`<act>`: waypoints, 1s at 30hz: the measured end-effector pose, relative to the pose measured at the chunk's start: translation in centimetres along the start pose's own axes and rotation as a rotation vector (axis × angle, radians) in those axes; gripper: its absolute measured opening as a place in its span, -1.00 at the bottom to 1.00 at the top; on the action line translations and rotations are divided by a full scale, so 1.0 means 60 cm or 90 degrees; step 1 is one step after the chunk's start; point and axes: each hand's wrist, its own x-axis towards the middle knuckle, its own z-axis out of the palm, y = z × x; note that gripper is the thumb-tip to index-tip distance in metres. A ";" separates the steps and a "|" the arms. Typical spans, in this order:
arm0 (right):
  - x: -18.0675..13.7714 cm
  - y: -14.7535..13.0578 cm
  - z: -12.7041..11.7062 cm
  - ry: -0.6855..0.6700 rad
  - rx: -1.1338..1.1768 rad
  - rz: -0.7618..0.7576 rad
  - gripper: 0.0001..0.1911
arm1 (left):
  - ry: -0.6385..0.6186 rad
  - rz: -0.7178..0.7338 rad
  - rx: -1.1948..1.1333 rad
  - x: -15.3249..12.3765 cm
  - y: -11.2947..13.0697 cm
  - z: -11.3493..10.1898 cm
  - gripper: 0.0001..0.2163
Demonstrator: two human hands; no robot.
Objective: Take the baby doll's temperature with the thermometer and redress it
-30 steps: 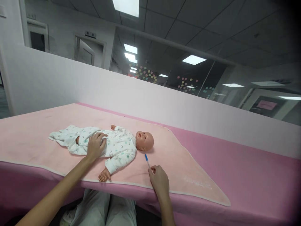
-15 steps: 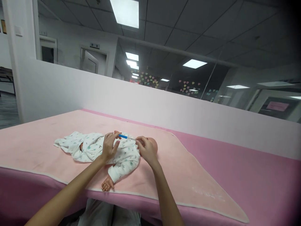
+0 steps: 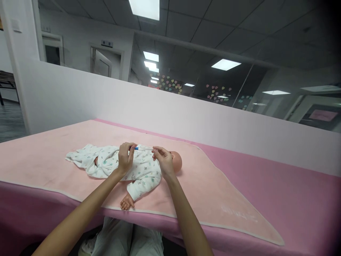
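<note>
A baby doll [image 3: 145, 169] in a white patterned sleepsuit lies on its back, its head to the right and one arm stretched toward the front edge. Above its chest is a thin clear stick with a blue end, which looks like a glass thermometer [image 3: 145, 149]. My left hand [image 3: 125, 158] is closed around the blue end, covering most of it. At the clear end, my right hand [image 3: 163, 160] pinches the tip between thumb and fingers. That hand also hides much of the doll's face.
A light pink blanket [image 3: 213, 192] with a white border covers much of the darker pink table [image 3: 266, 181]. Behind it runs a low white wall [image 3: 173, 110] with a glass pane above. My legs [image 3: 133, 236] are under the front edge.
My left thumb and fingers have closed further over the blue end, so less of it shows. The stick now lies more level. The camera view has shifted slightly.
</note>
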 end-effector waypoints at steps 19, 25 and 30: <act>0.025 -0.082 -0.004 -0.003 0.077 -0.045 -0.76 | -0.081 -0.033 -0.044 -0.017 -0.013 0.001 -0.73; 0.021 -0.125 -0.026 -0.125 -0.071 -0.024 -0.66 | -0.157 -0.038 0.064 -0.045 -0.052 -0.001 -0.69; 0.005 -0.109 -0.028 -0.119 -0.020 -0.041 -0.71 | -0.185 -0.003 0.111 -0.053 -0.055 -0.001 -0.71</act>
